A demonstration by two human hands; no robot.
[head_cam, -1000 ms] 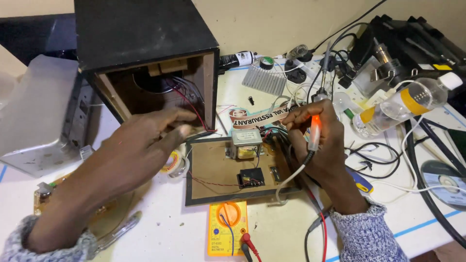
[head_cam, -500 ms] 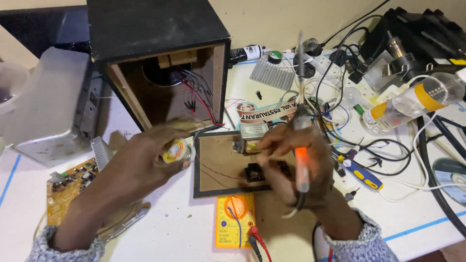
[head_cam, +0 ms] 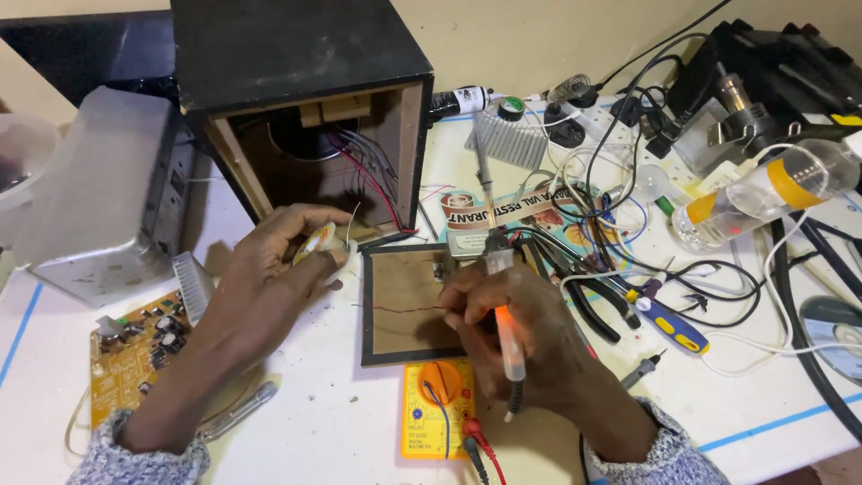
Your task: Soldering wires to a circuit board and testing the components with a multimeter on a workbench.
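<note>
Left hand pinches solder spool; right hand grips soldering iron over brown board. Hot tip may slip, scorching nearby wires.

Bright, even overhead light, soft shadows, sharp focus, slight edge distortion

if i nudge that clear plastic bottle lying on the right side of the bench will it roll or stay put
The clear plastic bottle lies on its side and is round, so it would probably roll. It looks nearly empty, so likely light. The cables beside it might stop it.
</note>
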